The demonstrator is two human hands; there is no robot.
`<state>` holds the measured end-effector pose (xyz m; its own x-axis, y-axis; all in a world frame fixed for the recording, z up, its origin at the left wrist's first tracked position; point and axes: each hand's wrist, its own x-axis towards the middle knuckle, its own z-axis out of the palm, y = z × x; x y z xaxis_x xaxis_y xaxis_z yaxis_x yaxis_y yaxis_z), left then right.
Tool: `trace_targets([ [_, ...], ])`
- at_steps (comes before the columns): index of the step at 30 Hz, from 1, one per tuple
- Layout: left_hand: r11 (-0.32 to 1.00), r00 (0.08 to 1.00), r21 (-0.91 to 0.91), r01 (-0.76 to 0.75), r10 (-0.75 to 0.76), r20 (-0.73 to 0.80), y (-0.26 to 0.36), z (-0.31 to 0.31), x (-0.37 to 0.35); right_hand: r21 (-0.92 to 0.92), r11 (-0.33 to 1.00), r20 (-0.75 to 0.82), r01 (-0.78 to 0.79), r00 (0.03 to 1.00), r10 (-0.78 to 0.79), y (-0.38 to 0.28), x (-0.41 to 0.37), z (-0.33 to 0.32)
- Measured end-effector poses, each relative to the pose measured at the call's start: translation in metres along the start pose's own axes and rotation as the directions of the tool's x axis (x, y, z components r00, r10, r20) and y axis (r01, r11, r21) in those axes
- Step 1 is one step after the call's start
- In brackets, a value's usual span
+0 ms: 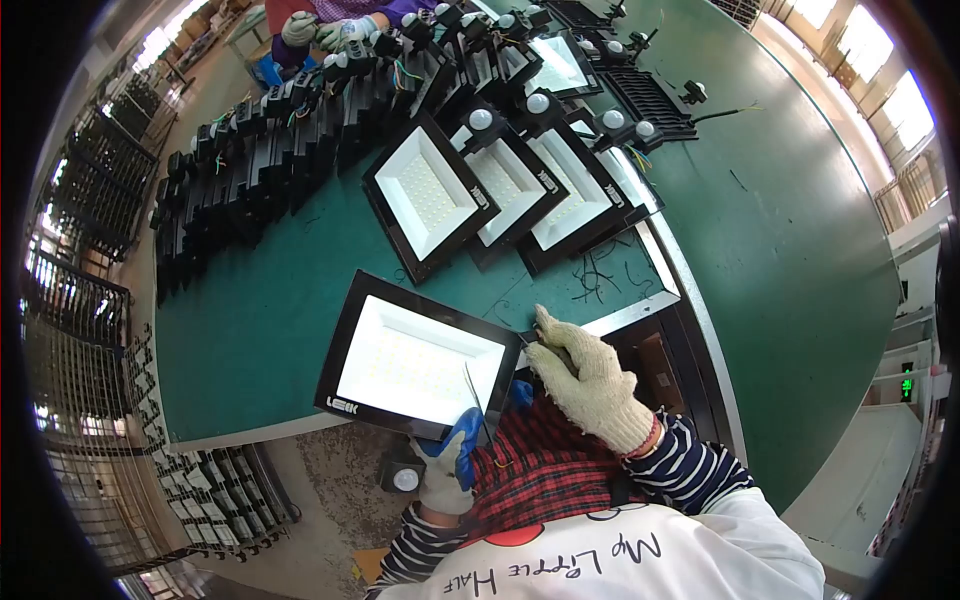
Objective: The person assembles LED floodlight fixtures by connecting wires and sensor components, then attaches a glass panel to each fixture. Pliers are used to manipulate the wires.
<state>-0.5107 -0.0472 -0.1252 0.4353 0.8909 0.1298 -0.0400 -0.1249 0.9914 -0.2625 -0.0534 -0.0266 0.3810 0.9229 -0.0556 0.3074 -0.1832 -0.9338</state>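
A black-framed floodlight [425, 352] with a white reflector lies tilted at the table's near edge. My left hand [450, 465], in a grey and blue glove, grips its lower edge, beside a thin wire. A round white sensor [404, 480] on a black housing hangs below the frame, left of that hand. My right hand [590, 378], in a cream glove, is at the floodlight's right edge, with thumb and fingers around a small black part [528, 338]. Further back, several similar floodlights [432, 197] lean overlapping on the green table [270, 345].
A long row of upright black floodlights [250, 165] fills the back left. Behind it are a co-worker's gloved hands [345, 32]. Cut black wire pieces [595, 275] lie near a metal edge strip [700, 330]. Racked parts [215, 500] stand below left.
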Motion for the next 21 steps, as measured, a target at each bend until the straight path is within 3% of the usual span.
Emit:
trace_targets([
  [2,0.989,0.998,-0.134,0.058,-0.056,0.016,0.006,0.002,0.003,-0.051,0.999,0.058,0.012,0.998,-0.009,-0.003,0.004,-0.007],
  [5,0.934,0.991,-0.332,0.131,-0.127,0.033,0.014,0.005,0.006,-0.224,0.948,0.064,0.226,0.974,-0.217,-0.008,0.008,-0.012],
  [8,0.857,0.984,-0.486,0.17,-0.169,0.047,0.024,0.009,0.01,-0.22,0.946,0.075,0.238,0.971,-0.226,-0.009,0.013,-0.015],
  [9,0.849,0.983,-0.497,0.176,-0.174,0.052,0.027,0.01,0.012,-0.109,0.988,0.1,0.108,0.99,-0.097,-0.01,0.016,-0.015],
  [11,0.863,0.983,-0.472,0.18,-0.171,0.064,0.035,0.012,0.015,0.1,0.979,0.187,-0.176,0.97,0.155,-0.011,0.023,-0.016],
  [15,0.949,0.949,-0.04,0.311,-0.308,0.072,0.021,0.0,0.002,-0.005,0.998,0.084,0.059,0.995,-0.058,-0.007,0.022,-0.006],
  [17,0.963,0.971,0.179,0.199,-0.219,0.096,0.0,-0.007,-0.01,-0.127,0.974,0.05,0.187,0.982,-0.182,-0.011,0.021,-0.004],
  [18,0.952,0.986,0.3,0.056,-0.1,0.133,-0.009,-0.013,-0.016,-0.127,0.975,0.057,0.184,0.982,-0.178,-0.014,0.022,-0.002],
  [20,0.95,0.985,0.311,0.034,-0.085,0.152,-0.017,-0.016,-0.02,-0.126,0.976,0.069,0.18,0.983,-0.173,-0.019,0.026,0.002],
  [21,0.967,0.974,0.202,0.157,-0.185,0.132,-0.016,-0.014,-0.019,-0.13,0.976,0.07,0.176,0.983,-0.168,-0.023,0.028,0.005],
])
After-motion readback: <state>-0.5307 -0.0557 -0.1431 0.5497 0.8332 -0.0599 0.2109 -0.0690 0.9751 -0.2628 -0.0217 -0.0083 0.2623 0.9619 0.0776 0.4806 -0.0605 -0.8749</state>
